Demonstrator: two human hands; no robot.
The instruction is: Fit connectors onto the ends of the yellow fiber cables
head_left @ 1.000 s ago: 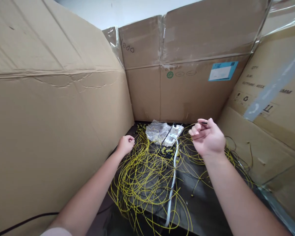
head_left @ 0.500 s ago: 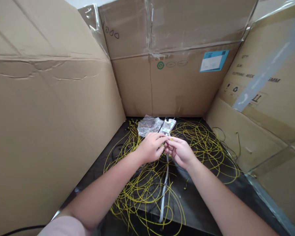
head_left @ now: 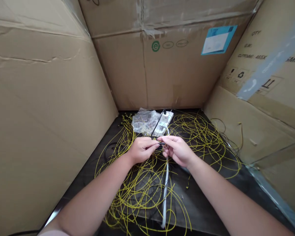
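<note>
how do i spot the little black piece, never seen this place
Between the cardboard walls is a dark table; over it, the left hand and right hand are close together. Pinched there is a thin black piece, held, not lying on the table like the yellow wires.

Three cardboard walls enclose the dark tabletop [head_left: 201, 203]. The left cardboard wall [head_left: 46, 114] is plain and creased toward its top. The back cardboard wall [head_left: 123, 72] bears a green round logo [head_left: 155, 46] and a blue-and-white label [head_left: 218, 40]. On the right cardboard wall [head_left: 272, 131], grey tape [head_left: 272, 59] runs diagonally across black print that includes "QTY" and a recycling symbol [head_left: 241, 75]. Near the back wall, a crumpled clear plastic bag [head_left: 144, 121] lies beside a white power strip [head_left: 166, 118], whose white cord [head_left: 165, 193] stretches toward the near edge.
</note>
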